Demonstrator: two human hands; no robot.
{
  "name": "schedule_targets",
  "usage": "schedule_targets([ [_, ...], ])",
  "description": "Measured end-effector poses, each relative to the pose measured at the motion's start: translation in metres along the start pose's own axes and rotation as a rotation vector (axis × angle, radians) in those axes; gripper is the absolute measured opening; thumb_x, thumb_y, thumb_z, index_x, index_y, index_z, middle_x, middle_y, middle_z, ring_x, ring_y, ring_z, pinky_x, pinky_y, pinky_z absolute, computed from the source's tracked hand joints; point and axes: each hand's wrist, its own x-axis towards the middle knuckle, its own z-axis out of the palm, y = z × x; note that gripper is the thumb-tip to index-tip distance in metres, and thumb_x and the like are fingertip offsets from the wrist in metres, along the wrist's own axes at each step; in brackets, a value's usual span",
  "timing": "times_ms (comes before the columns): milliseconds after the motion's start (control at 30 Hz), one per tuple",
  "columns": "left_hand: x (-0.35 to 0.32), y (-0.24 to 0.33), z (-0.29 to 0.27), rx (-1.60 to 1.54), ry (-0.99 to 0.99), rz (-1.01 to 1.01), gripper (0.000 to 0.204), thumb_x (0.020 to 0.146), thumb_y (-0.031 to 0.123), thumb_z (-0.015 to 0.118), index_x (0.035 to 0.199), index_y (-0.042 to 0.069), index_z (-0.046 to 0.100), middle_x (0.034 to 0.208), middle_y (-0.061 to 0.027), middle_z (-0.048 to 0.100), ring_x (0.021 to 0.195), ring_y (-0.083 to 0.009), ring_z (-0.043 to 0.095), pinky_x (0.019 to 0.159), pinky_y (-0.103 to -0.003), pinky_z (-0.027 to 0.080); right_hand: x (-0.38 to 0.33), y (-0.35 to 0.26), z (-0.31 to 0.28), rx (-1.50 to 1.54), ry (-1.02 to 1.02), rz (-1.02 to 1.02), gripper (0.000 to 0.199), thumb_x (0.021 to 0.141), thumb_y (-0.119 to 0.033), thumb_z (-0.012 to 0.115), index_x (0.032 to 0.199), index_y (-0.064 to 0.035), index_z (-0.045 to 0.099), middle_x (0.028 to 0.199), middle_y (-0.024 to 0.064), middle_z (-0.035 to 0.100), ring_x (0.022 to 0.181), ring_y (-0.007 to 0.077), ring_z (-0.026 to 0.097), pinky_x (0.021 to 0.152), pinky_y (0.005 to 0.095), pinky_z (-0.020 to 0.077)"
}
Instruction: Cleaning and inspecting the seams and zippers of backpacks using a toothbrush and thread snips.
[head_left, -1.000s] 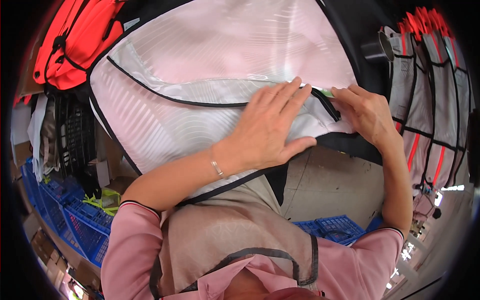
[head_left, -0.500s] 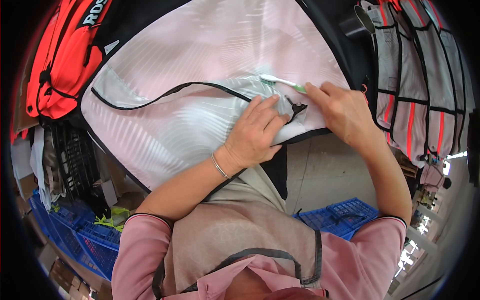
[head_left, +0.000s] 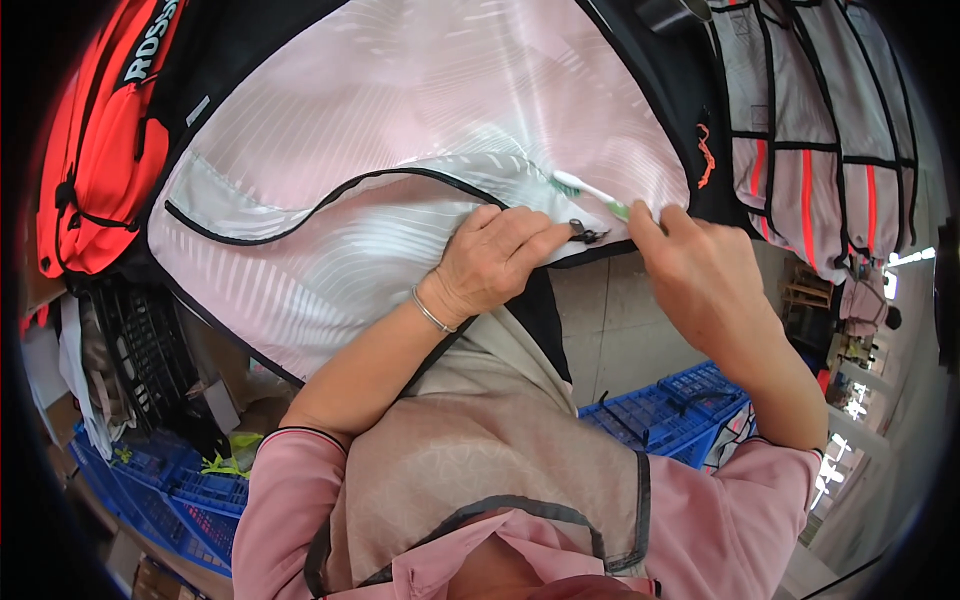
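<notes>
A large pale pink fabric panel (head_left: 430,110) with white line patterns and black edging lies spread before me. My right hand (head_left: 700,275) is closed around the green end of a white toothbrush (head_left: 590,190). Its bristle end rests at or just over the panel, to the right of a curved black-edged opening (head_left: 385,172). My left hand (head_left: 495,262) has its fingers curled together on the panel's near edge and seems to pinch the fabric. Right beside those fingertips is a small black piece (head_left: 588,233), perhaps a zipper pull.
Orange-red bags (head_left: 100,170) hang at the left. Grey bags (head_left: 800,150) with black and orange trim stand at the right, near a metal cup (head_left: 672,14). Blue plastic crates (head_left: 670,410) sit below on both sides. Orange cord (head_left: 706,155) lies on the black surface.
My left hand's spread fingers have curled in, uncovering the black piece. My right hand and the toothbrush have come slightly nearer to me and to the right.
</notes>
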Motion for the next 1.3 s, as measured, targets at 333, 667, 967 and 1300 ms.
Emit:
schedule_targets([
  [333,-0.006,-0.006,0.013,-0.064,0.111,-0.006,0.039,0.065,0.001,0.068,0.100,0.013,0.056,0.090,-0.0054,0.055,0.089,-0.0236,0.059,0.083,-0.038,0.045,-0.005,-0.034,0.007,-0.094,0.042,0.040,0.027,0.078,-0.006,0.062,0.103,0.0040,0.062,0.078,0.0100,0.063,0.061,0.0200,0.067,0.050,0.0288,0.0515],
  [667,-0.002,-0.004,0.010,0.008,0.018,0.039,0.023,0.065,0.002,0.064,0.081,0.013,0.055,0.074,-0.0021,0.046,0.074,-0.0200,0.054,0.072,-0.033,0.042,-0.034,-0.058,0.010,-0.113,0.084,0.070,0.033,0.079,-0.008,0.061,0.109,0.0054,0.061,0.080,0.0098,0.061,0.065,0.0179,0.066,0.050,0.0272,0.0515],
  [967,-0.003,-0.003,0.014,0.017,0.029,0.047,0.025,0.061,0.003,0.065,0.081,0.014,0.055,0.073,-0.0010,0.046,0.073,-0.0200,0.054,0.072,-0.034,0.041,-0.053,-0.071,0.027,-0.189,0.109,0.117,0.034,0.078,-0.008,0.063,0.110,0.0037,0.063,0.073,0.0057,0.055,0.061,0.0147,0.061,0.047,0.0234,0.0488],
  [1300,-0.002,-0.007,0.011,-0.004,0.015,0.014,0.031,0.055,0.004,0.067,0.082,0.013,0.054,0.073,-0.0035,0.049,0.075,-0.0238,0.054,0.073,-0.036,0.042,-0.064,-0.083,0.033,-0.210,0.121,0.171,0.038,0.078,-0.008,0.064,0.114,0.0029,0.063,0.076,0.0035,0.052,0.063,0.0134,0.061,0.048,0.0228,0.0482],
])
